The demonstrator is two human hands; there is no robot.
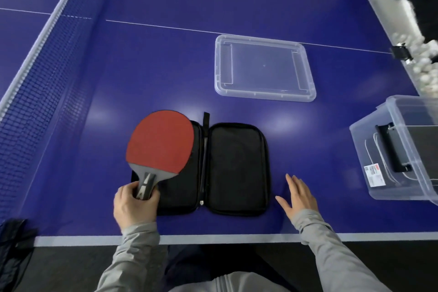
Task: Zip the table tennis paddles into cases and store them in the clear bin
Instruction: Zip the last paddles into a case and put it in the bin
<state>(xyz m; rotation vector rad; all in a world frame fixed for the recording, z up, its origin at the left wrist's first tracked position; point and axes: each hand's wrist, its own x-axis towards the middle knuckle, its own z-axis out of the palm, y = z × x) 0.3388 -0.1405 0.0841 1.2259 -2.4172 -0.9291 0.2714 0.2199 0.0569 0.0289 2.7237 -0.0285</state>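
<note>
A black paddle case (237,168) lies unzipped and spread flat on the blue table near the front edge. A red-faced paddle (161,142) rests over the case's left half, its grey handle gripped by my left hand (135,206). My right hand (298,197) hovers flat with fingers apart just right of the case, holding nothing. The clear bin (369,149) stands at the right edge of the table, and dark flat items show inside it. Its clear lid (264,96) lies flat behind the case.
The table net (40,73) runs along the left side. A container of white balls (424,64) sits off the table at the far right. A dark bag (14,244) hangs at the table's front left corner.
</note>
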